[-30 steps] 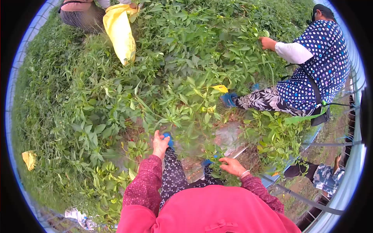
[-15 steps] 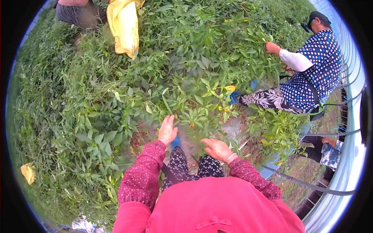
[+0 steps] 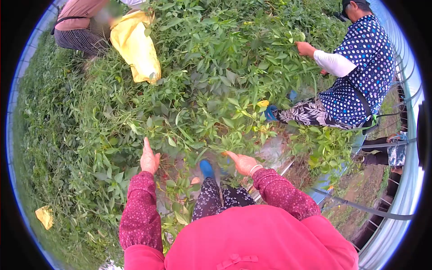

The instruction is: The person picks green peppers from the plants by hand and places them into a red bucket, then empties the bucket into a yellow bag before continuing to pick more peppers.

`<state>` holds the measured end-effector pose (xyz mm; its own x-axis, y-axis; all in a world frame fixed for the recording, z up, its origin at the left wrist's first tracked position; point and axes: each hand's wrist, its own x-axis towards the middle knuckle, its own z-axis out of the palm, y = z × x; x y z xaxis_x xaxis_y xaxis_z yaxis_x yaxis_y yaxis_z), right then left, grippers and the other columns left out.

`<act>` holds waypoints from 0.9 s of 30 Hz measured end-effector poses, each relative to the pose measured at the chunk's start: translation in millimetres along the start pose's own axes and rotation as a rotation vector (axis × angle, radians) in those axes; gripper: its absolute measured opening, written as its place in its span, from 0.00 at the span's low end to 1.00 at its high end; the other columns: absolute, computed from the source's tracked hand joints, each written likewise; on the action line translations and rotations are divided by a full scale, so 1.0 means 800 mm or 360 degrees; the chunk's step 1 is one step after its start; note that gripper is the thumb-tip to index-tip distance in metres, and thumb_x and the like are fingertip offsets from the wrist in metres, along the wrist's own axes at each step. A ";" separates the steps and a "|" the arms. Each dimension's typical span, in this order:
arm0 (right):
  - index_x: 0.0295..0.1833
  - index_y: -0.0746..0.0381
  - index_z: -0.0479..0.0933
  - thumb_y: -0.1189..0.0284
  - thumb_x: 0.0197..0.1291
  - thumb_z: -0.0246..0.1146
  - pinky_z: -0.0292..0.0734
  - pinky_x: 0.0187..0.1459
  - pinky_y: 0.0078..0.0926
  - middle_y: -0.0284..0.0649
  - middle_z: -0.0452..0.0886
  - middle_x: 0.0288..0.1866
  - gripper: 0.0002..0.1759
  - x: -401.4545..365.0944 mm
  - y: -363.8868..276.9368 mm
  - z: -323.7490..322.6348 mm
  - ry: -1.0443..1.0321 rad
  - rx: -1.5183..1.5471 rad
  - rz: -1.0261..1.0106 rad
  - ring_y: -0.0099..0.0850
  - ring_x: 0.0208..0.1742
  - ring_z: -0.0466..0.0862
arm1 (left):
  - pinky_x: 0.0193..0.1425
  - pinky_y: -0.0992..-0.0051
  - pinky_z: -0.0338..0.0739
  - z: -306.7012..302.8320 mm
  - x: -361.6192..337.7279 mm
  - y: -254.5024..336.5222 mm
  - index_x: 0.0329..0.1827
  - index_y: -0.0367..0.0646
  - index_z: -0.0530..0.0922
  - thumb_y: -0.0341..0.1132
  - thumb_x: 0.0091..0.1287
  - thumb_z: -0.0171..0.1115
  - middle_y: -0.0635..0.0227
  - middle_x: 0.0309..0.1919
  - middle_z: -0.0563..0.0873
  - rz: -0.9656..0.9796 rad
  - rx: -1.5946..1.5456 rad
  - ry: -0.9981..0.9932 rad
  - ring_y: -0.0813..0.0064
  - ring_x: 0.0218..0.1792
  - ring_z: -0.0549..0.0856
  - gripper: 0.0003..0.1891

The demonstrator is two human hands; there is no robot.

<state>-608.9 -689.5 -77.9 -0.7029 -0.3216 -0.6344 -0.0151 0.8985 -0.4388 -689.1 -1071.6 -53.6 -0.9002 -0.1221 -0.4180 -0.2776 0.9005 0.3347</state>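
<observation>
My left hand [image 3: 149, 158] is open at the edge of the leafy green plants [image 3: 108, 148], fingers stretched forward and thumb apart. Nothing shows in it. To the right, my right hand [image 3: 244, 164], with a pale band at the wrist, points its fingers left toward low foliage. A small orange spot beside its fingertips is too small to name. No held object shows in that hand. Between the hands, my blue shoe [image 3: 206, 169] stands on the ground among leaves.
A person in a dotted shirt [image 3: 369, 67] sits among the plants at right, a hand at the leaves. Another person [image 3: 81, 27] bends at upper left by a yellow sack [image 3: 137, 49]. Dark straps or pipes [image 3: 360, 210] and plastic sheeting [image 3: 400, 198] line the right side.
My left hand has moved left, away from my right hand, which has shifted slightly left and up. The view has shifted, and more of my blue shoe shows.
</observation>
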 end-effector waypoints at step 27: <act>0.44 0.63 0.75 0.64 0.57 0.59 0.75 0.42 0.46 0.52 0.81 0.36 0.14 0.118 -0.040 -0.046 0.0059 0.0100 -0.0029 0.51 0.40 0.81 | 0.43 0.63 0.76 0.058 0.086 0.032 0.44 0.40 0.78 0.38 0.53 0.64 0.55 0.38 0.82 0.1323 0.0371 -0.0466 0.58 0.37 0.82 0.17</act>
<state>-700.9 -738.1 -100.7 -0.7290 -0.3253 -0.6022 0.0156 0.8717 -0.4897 -742.5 -1037.7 -113.1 -0.6501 0.6861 -0.3264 0.5260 0.7165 0.4582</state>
